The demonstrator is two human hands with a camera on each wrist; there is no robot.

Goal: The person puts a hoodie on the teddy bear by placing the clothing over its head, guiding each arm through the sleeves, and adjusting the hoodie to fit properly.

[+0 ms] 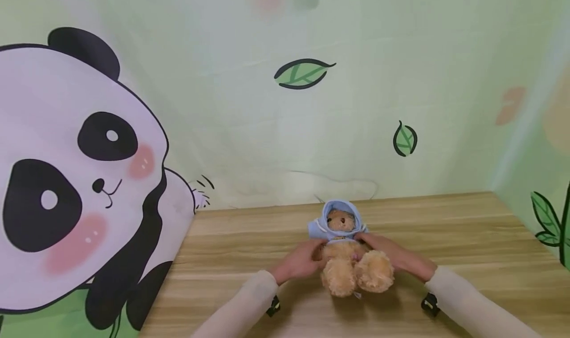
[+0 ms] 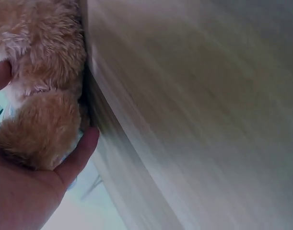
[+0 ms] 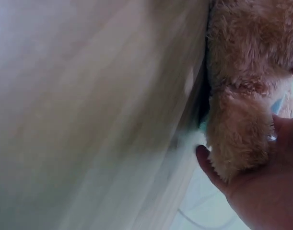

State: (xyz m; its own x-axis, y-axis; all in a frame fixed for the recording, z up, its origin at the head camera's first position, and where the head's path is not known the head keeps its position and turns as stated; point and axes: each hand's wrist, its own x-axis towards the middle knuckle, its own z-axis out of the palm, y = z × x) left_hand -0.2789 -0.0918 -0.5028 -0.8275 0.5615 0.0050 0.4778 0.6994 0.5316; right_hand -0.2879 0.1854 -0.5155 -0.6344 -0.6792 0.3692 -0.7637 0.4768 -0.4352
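A teddy bear (image 1: 340,249) with light brown fur and a pale blue hooded top (image 1: 338,207) is on the wooden table, its feet (image 1: 376,271) toward me. My left hand (image 1: 296,261) grips one side of its body, and my right hand (image 1: 394,251) grips the other. In the left wrist view, a furry limb (image 2: 43,124) sits between thumb and fingers of the left hand (image 2: 21,196). The right wrist view has the opposite limb (image 3: 237,129) in the grasp of the right hand (image 3: 266,191). Some fingers are hidden behind the fur.
The wood-grain table (image 1: 249,229) runs back to a pale green wall cloth (image 1: 249,145) printed with leaves. A large printed panda (image 1: 89,145) fills the left side. Black wrist mounts (image 1: 429,304) hang under the sleeves.
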